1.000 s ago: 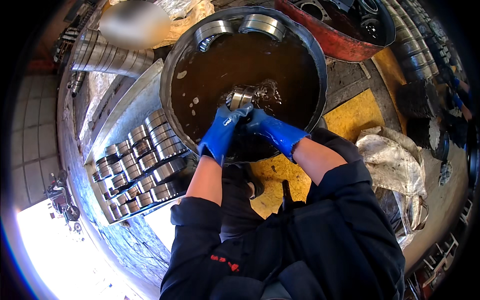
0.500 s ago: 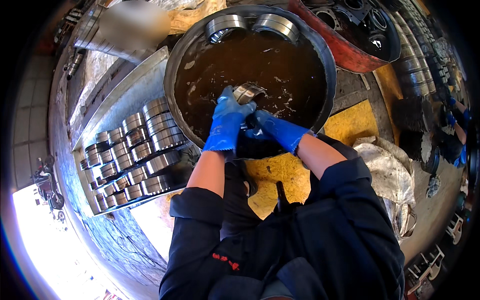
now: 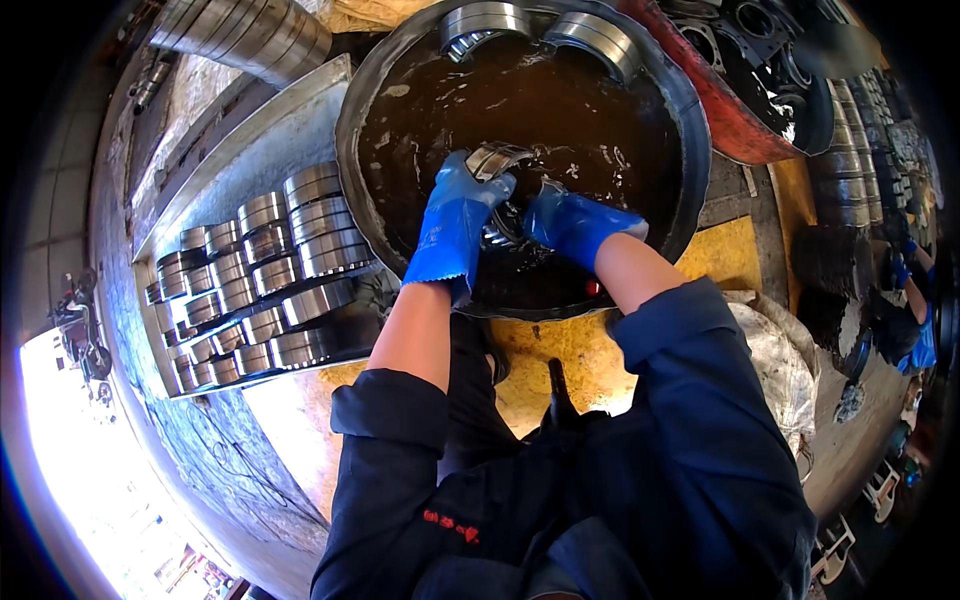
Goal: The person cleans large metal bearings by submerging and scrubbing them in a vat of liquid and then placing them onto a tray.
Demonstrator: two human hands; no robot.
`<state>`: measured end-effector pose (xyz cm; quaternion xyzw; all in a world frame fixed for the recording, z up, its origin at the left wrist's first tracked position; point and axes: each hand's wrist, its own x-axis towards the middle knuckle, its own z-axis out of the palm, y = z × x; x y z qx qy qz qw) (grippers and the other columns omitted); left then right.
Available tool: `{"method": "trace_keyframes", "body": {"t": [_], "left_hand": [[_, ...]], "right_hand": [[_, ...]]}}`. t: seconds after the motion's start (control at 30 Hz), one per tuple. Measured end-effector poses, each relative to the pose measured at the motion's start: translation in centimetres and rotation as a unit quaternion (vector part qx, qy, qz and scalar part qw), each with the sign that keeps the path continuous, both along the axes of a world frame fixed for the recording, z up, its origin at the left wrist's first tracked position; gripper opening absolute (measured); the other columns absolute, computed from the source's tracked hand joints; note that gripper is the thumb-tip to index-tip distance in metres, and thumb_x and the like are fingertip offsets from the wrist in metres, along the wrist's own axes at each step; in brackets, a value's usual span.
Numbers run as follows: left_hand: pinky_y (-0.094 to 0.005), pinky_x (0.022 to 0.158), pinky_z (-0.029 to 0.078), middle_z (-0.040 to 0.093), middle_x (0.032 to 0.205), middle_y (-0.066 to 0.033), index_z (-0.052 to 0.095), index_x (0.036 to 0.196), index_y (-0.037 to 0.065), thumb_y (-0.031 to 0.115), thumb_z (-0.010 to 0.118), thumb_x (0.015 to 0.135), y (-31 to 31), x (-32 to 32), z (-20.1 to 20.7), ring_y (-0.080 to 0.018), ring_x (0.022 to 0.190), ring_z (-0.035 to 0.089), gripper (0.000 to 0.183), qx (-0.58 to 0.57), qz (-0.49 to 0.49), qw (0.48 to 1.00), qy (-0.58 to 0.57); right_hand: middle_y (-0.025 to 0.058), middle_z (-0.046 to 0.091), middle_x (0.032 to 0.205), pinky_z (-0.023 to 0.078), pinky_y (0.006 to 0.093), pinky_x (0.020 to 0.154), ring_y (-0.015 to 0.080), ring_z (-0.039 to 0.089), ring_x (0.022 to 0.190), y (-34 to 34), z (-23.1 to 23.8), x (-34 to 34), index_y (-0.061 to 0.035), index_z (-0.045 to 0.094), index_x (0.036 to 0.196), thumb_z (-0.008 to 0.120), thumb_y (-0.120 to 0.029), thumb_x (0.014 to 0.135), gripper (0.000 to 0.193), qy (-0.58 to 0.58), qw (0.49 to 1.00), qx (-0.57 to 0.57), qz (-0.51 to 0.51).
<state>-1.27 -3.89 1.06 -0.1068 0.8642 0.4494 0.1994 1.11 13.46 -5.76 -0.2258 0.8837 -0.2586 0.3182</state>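
My left hand point(image 3: 452, 215), in a blue rubber glove, grips a shiny roller bearing point(image 3: 497, 160) over a large round tub point(image 3: 350, 190) of dark brown liquid. The thumb lies along the ring, and rollers show below the palm. My right hand point(image 3: 575, 222), gloved alike, is beside the bearing with its fingers curled in; a small gap shows between the two. Whatever those fingers hold, if anything, is hidden. At the tub's far side sit two more bearing rings, a left one point(image 3: 485, 22) and a right one point(image 3: 597, 45), partly in the liquid.
To the left, a metal tray point(image 3: 250, 130) holds rows of stacked bearings point(image 3: 325, 235). A red tub point(image 3: 690, 90) with dark metal parts stands at the far right. Beyond the tray lies a column of large rings point(image 3: 250, 40). A whitish sack point(image 3: 775, 350) rests at right.
My right hand has moved a little right, away from the bearing, and a gap has opened between the hands. The left hand still holds the bearing. The whole view has shifted slightly.
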Motion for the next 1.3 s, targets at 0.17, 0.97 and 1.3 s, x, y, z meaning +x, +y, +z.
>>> {"method": "trace_keyframes", "body": {"t": [0.17,0.97,1.3], "left_hand": [[-0.0356,0.097,0.055,0.069,0.127,-0.0174,0.055,0.133,-0.003,0.026,0.085,0.074,1.3,0.3,1.4,-0.0292,0.116,0.068,0.072,0.077,0.018,0.997,0.025],[-0.0415,0.103,0.052,0.063,0.136,-0.0209,0.051,0.141,0.007,0.04,0.085,0.072,1.6,-1.2,-1.2,-0.0362,0.122,0.064,0.084,-0.113,-0.061,0.992,0.011],[-0.0409,0.106,0.05,0.059,0.14,-0.0214,0.046,0.148,0.007,0.041,0.084,0.073,1.5,-0.6,0.5,-0.0359,0.126,0.061,0.091,-0.147,-0.094,0.984,-0.031]], "right_hand": [[0.013,0.071,0.117,0.055,0.0392,0.093,0.0276,0.068,0.109,-0.4,-0.8,-0.1,-0.0129,0.064,0.127,0.07,-0.014,0.085,0.042,0.021,0.998,-0.033,-0.047],[0.0176,0.071,0.116,0.054,0.0412,0.098,0.0337,0.068,0.111,-0.6,-0.7,0.0,-0.0073,0.065,0.125,0.066,-0.021,0.091,0.037,-0.018,0.991,-0.114,-0.066],[0.0197,0.072,0.111,0.054,0.0441,0.095,0.0373,0.069,0.108,-2.2,-0.5,3.1,-0.0054,0.067,0.122,0.069,-0.024,0.086,0.041,0.026,0.998,0.059,-0.002]]}}
